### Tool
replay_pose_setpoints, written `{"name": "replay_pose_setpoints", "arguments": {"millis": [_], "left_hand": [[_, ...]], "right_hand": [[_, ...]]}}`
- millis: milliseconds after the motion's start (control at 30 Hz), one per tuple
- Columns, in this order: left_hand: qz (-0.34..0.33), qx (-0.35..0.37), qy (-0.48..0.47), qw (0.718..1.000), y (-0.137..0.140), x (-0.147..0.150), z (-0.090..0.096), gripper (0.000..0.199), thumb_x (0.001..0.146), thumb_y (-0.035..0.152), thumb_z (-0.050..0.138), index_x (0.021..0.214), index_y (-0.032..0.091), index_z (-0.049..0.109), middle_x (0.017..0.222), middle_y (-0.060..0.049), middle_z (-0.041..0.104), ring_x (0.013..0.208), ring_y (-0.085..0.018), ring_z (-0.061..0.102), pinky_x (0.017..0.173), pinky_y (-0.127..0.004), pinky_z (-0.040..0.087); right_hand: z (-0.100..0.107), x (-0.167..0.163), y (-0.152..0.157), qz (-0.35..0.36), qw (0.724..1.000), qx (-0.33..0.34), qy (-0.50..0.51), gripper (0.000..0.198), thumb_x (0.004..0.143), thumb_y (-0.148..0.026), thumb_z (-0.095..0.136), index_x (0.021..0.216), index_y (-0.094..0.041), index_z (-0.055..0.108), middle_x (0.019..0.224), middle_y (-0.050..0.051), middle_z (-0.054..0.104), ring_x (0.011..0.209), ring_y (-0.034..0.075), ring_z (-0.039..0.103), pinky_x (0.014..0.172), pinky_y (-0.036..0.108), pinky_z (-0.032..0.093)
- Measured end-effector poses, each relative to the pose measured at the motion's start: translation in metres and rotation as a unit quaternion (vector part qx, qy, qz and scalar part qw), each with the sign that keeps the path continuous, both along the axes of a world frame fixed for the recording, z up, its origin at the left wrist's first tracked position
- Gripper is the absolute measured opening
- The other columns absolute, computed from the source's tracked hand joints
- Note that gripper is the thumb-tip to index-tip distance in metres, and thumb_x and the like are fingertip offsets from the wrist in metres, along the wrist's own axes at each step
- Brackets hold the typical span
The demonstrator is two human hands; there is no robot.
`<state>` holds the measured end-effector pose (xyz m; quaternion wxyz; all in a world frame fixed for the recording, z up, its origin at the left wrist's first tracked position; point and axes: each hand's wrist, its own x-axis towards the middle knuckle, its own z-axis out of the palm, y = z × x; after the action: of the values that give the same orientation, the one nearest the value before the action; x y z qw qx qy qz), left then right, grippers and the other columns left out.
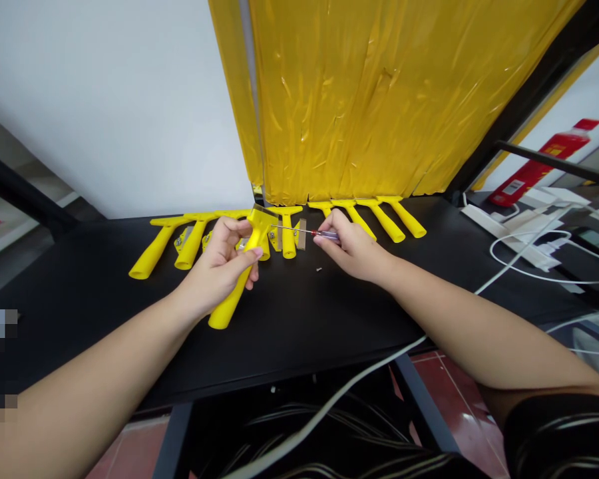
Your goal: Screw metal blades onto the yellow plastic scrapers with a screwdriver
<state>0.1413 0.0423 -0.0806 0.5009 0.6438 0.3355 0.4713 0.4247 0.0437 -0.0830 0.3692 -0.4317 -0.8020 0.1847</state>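
My left hand [229, 256] is closed around a yellow scraper [225, 311], its handle slanting down toward me and its wide head tilted up. A flat strip shows along the head's top edge. In my right hand [352, 247] is a screwdriver [325, 235] with a clear purplish handle. Its thin shaft points left and the tip reaches the scraper's head; the exact contact is too small to make out. A tiny screw [319, 269] lies on the black tabletop below the screwdriver. Behind my hands, several similar yellow scrapers [153, 253] lie in a row, some with metal parts beside them.
The black table [289, 352] ends against a white panel [120, 106] and a yellow plastic sheet [379, 100]. At the right are a red bottle [539, 166] and white cables [524, 256]. One cable [329, 409] crosses the table's front edge near my right forearm.
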Motion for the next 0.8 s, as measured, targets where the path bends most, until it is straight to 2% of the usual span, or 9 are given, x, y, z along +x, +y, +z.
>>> {"name": "replay_pose_setpoints", "arguments": {"millis": [100,200,267,367,467,533,600,700,800], "left_hand": [[-0.010,0.003,-0.002,1.000,-0.001,0.000,0.000,0.042,0.089,0.026,0.078,0.111,0.028,0.043,0.119,0.001,0.050,0.053,-0.004,0.062,0.037,-0.020,0.053],[-0.021,0.000,0.000,1.000,-0.002,0.000,0.000,0.041,0.090,0.026,0.077,0.110,0.028,0.042,0.120,0.001,0.051,0.053,-0.003,0.062,0.038,-0.019,0.053],[-0.018,-0.002,0.002,1.000,-0.001,0.000,-0.001,0.040,0.090,0.027,0.077,0.111,0.028,0.042,0.123,0.001,0.051,0.054,-0.002,0.062,0.039,-0.018,0.054],[-0.009,0.004,0.003,1.000,0.000,0.000,-0.002,0.041,0.089,0.027,0.078,0.112,0.028,0.043,0.124,0.000,0.051,0.053,-0.003,0.062,0.038,-0.019,0.054],[-0.005,0.013,0.005,1.000,0.000,-0.001,-0.003,0.040,0.089,0.027,0.078,0.111,0.028,0.044,0.124,0.000,0.050,0.052,-0.003,0.063,0.037,-0.020,0.054],[-0.003,0.022,0.012,1.000,0.000,-0.001,-0.003,0.040,0.089,0.027,0.079,0.111,0.028,0.045,0.124,-0.001,0.051,0.052,-0.004,0.063,0.037,-0.020,0.054],[-0.001,0.040,0.021,0.999,-0.001,-0.001,-0.004,0.041,0.088,0.026,0.079,0.110,0.028,0.045,0.126,-0.002,0.051,0.053,-0.004,0.063,0.037,-0.021,0.054],[-0.003,0.075,0.032,0.997,-0.002,-0.001,-0.006,0.040,0.088,0.022,0.079,0.112,0.029,0.048,0.136,-0.004,0.052,0.055,-0.004,0.063,0.037,-0.021,0.054],[-0.005,0.115,0.044,0.992,-0.003,-0.002,-0.008,0.038,0.088,0.019,0.079,0.114,0.028,0.052,0.146,-0.006,0.052,0.061,-0.005,0.064,0.041,-0.020,0.054]], "right_hand": [[0.000,0.000,0.003,-0.035,0.999,0.004,-0.016,0.031,0.107,-0.046,0.051,0.086,-0.023,0.054,0.070,0.001,0.058,0.066,0.018,0.052,0.066,0.033,0.038],[0.000,0.000,0.005,-0.035,0.999,-0.013,-0.013,0.047,0.111,-0.048,0.040,0.077,-0.022,0.058,0.072,0.003,0.062,0.071,0.020,0.058,0.072,0.035,0.041],[0.000,0.000,0.003,-0.017,1.000,-0.015,0.000,0.036,0.109,-0.048,0.045,0.090,-0.022,0.061,0.078,0.003,0.065,0.072,0.019,0.058,0.072,0.034,0.042],[0.002,-0.002,-0.002,0.001,1.000,0.002,0.000,0.020,0.103,-0.042,0.060,0.107,-0.023,0.054,0.085,0.002,0.066,0.068,0.018,0.056,0.067,0.032,0.040],[0.004,-0.004,-0.004,-0.032,0.998,0.044,-0.011,0.017,0.103,-0.038,0.058,0.098,-0.023,0.052,0.079,0.002,0.062,0.067,0.018,0.053,0.066,0.033,0.038],[0.004,-0.004,-0.001,-0.054,0.997,0.049,-0.011,0.025,0.105,-0.041,0.054,0.088,-0.023,0.054,0.074,0.002,0.059,0.067,0.018,0.052,0.067,0.033,0.037],[0.002,-0.005,0.002,-0.051,0.999,0.005,0.001,0.037,0.107,-0.046,0.049,0.079,-0.022,0.056,0.068,0.001,0.055,0.066,0.018,0.051,0.067,0.034,0.037],[-0.004,-0.007,0.007,-0.008,0.992,-0.113,0.057,0.052,0.109,-0.054,0.039,0.071,-0.022,0.054,0.062,-0.001,0.047,0.062,0.016,0.047,0.062,0.032,0.036],[-0.009,-0.010,0.007,0.033,0.979,-0.166,0.116,0.042,0.108,-0.055,0.043,0.083,-0.023,0.053,0.064,-0.004,0.041,0.058,0.015,0.040,0.057,0.030,0.034]]}}
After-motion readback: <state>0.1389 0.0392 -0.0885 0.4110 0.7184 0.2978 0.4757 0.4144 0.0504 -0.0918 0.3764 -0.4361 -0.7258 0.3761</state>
